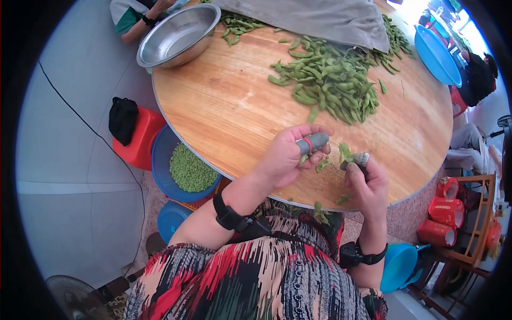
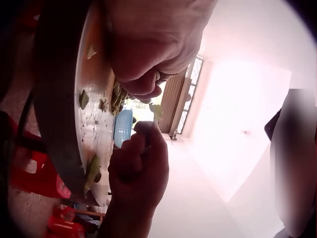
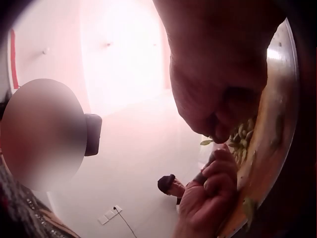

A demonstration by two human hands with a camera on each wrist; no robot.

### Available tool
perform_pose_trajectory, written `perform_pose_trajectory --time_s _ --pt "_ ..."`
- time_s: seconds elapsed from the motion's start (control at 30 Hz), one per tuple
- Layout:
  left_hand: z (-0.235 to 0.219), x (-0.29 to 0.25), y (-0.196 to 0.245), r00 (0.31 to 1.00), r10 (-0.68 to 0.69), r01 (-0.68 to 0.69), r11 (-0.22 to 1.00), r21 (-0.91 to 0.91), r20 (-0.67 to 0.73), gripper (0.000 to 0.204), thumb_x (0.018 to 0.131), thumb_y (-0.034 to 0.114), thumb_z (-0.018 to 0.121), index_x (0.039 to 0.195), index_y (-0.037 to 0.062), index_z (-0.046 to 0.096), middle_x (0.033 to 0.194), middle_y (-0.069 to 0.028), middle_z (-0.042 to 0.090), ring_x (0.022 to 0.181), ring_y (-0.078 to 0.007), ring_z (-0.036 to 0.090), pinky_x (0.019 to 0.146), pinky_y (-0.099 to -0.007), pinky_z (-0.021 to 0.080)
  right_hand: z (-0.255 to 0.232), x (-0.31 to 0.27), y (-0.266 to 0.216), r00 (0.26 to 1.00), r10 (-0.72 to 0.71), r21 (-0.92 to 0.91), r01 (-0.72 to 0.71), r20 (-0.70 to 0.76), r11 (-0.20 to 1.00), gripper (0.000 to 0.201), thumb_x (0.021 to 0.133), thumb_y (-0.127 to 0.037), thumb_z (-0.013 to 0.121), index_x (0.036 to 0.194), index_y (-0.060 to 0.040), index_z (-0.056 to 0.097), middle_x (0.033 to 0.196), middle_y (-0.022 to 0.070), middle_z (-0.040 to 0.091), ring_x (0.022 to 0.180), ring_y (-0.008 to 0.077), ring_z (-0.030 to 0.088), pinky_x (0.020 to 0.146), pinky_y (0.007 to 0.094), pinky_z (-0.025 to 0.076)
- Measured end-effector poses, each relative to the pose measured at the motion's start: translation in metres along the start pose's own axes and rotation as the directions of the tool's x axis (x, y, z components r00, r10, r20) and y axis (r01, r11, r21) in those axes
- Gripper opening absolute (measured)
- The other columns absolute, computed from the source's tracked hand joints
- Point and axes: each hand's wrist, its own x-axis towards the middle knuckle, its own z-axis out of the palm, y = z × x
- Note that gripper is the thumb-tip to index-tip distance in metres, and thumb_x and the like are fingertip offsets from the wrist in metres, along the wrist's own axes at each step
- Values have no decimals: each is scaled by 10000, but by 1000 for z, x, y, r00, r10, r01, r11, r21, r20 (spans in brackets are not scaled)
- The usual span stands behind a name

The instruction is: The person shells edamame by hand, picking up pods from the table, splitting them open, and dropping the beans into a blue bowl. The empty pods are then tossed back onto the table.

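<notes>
See a round wooden table point(image 1: 229, 90), grey cloth point(image 1: 330, 21) toward its far edge, then a heap of green pods point(image 1: 336, 85). Toward the near edge, see the left hand point(image 1: 288, 157) clamped on a pod point(image 1: 304, 159), right hand point(image 1: 369, 186) pinching a pod piece point(image 1: 345, 152), scraps point(image 1: 343, 199) below

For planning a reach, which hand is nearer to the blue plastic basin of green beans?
Left. The left hand is right of the basin; the right hand is farther across the wooden table.
</notes>
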Motion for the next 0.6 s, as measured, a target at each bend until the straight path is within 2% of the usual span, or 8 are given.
perform_pose_trajectory --time_s 0.07,0.13,0.2,0.27,0.3,0.37,0.5,0.6 --pt "0 -1 -1 1000 -4 4 1000 -12 5 149 879 145 559 954 16 567 780 -13 569 603 -32 493 486 -138 359 -4 -2 -4 999 -48 -193 49 10 980 67 836 -46 545 822 12 575 605 -40 492 538 35 443 472 212 348" --pt "-1 -1 -3 996 -53 54 998 -11 72 169 860 152 591 964 22 568 769 -7 566 603 -31 494 492 -139 373 -3 -3 -9 995 -96 -270 96 12 958 53 817 -36 561 820 15 577 592 -10 495 528 55 455 472 227 357" --pt "0 -1 -6 995 -73 70 996 48 63 174 849 152 606 965 26 574 753 6 559 598 -29 489 494 -136 368 2 -4 -10 989 -145 -340 143 21 930 48 798 -25 577 819 18 578 580 21 498 518 76 467 472 242 365" --pt "0 -1 -6 994 -92 86 990 111 52 181 839 151 621 967 30 580 738 18 551 593 -27 485 496 -134 363 6 -5 -10 964 -262 -480 255 55 839 57 768 -19 599 803 14 568 577 108 500 489 175 501 472 281 386" --pt "1 -2 -6 994 -95 87 989 118 59 171 833 151 630 952 36 587 722 32 544 585 -20 473 490 -134 349 6 -6 -10 963 -263 -476 256 54 841 57 768 -19 599 803 14 568 577 108 500 489 175 501 472 281 386" --pt "1 -2 -6 993 -98 88 988 127 67 161 828 150 638 937 41 594 706 45 537 576 -14 461 484 -134 335 7 -8 -11 949 -291 -547 307 119 779 65 754 -21 607 775 10 555 593 157 503 496 271 515 469 312 397" --pt "1 -3 -16 997 -56 43 977 209 55 134 829 158 638 901 52 598 697 57 535 553 1 431 466 -140 298 11 -10 -12 952 -290 -546 297 102 784 70 751 -23 607 762 6 544 595 161 506 500 298 518 463 326 398" --pt "3 -5 -20 1000 -23 18 971 237 20 138 834 157 632 918 53 597 716 52 549 553 2 441 472 -140 319 16 -13 -8 954 -282 -582 287 100 761 71 777 -31 597 746 -1 541 577 113 526 498 233 536 458 307 396"
